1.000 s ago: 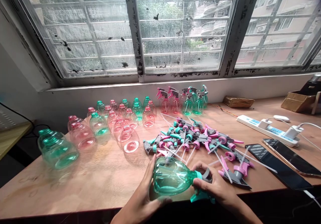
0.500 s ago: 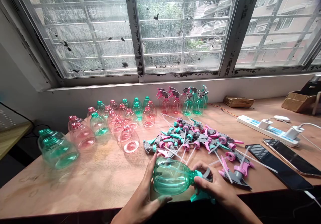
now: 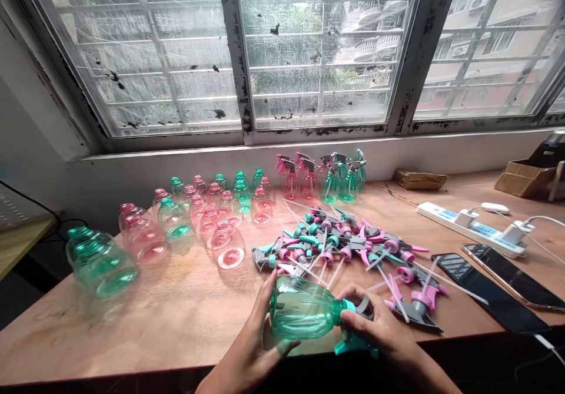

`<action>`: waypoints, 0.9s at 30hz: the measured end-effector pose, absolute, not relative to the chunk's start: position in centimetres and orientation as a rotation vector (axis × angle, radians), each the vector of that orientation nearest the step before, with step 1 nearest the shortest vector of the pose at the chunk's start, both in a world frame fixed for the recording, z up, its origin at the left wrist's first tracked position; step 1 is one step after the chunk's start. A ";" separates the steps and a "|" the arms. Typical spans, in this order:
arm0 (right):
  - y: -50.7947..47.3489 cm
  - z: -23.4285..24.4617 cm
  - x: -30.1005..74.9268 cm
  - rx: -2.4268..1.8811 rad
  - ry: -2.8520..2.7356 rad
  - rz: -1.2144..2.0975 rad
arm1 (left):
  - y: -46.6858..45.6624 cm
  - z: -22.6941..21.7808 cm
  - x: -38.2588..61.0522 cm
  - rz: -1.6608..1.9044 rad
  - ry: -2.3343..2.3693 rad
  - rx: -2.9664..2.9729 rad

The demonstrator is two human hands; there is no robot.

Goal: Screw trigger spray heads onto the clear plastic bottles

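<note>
A green see-through spray bottle [image 3: 302, 310] lies sideways near the front edge of the wooden table [image 3: 185, 317], held in both hands. My left hand [image 3: 251, 347] wraps round its body from below and behind. My right hand [image 3: 382, 330] grips the neck, where a grey and green trigger sprayer head [image 3: 359, 323] sits on the bottle. Just beyond lies a heap of loose pink, green and grey trigger heads [image 3: 339, 244] with thin white dip tubes.
Several open pink and green bottles [image 3: 207, 217] stand at the left and middle. Several capped bottles [image 3: 322, 179] stand by the window sill. At the right lie a white power strip [image 3: 472, 223], two phones [image 3: 489, 291] and a cardboard box [image 3: 523, 177].
The bottle has tilted slightly in my hands and my left fingers have shifted a little on its body. Everything else on the table is as before.
</note>
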State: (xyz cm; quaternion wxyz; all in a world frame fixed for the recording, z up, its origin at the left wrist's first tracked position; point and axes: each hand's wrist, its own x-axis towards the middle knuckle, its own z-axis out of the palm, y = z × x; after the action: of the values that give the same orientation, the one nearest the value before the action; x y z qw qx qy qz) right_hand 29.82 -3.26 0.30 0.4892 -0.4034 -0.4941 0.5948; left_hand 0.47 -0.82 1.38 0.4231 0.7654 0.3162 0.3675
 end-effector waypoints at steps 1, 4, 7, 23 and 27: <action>-3.3 0.3 29.8 -0.984 -1.201 1.444 | -0.8 1.4 0.4 0.913 0.804 1.926; -3.3 0.3 29.8 -0.990 -1.202 1.444 | -0.8 1.4 0.3 0.906 0.827 1.962; -3.3 0.4 29.8 -0.989 -1.208 1.438 | -0.7 1.3 0.1 0.895 0.850 2.005; -3.4 1.1 29.7 -1.037 -1.236 1.398 | -0.8 1.3 0.1 0.907 0.827 1.959; -3.4 1.1 29.6 -1.023 -1.227 1.410 | -0.8 1.3 0.0 0.910 0.835 1.975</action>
State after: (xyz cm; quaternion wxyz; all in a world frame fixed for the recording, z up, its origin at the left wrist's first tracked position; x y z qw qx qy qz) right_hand 29.65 -3.43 1.06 0.4844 -0.4201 -0.5038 0.5789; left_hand 0.04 -0.80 1.30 0.3950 0.7788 0.3294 0.3589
